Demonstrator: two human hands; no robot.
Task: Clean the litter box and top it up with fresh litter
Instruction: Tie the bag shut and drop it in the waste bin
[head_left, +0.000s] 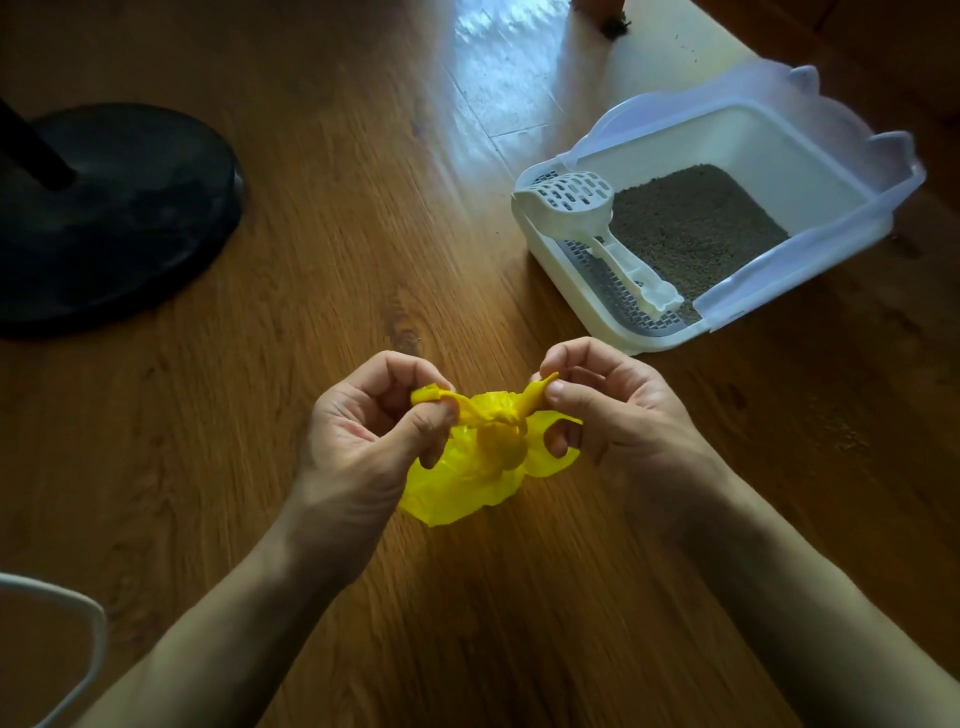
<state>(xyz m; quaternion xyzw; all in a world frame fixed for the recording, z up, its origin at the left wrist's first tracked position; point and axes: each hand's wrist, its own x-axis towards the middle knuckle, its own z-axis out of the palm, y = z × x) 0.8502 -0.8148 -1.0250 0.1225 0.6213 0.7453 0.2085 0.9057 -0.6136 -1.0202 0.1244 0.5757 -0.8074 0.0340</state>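
A small yellow plastic bag hangs knotted above the wooden floor at the centre. My left hand pinches its left handle end, and my right hand pinches the right one, both pulled apart across the knot. To the upper right stands the white litter box with a translucent rim and grey litter inside. A white slotted scoop lies across the box's near grated step.
A black round stand base with a pole sits on the wooden floor at the left. A white curved edge shows at the bottom left. Dark crumbs lie on the floor near the top right.
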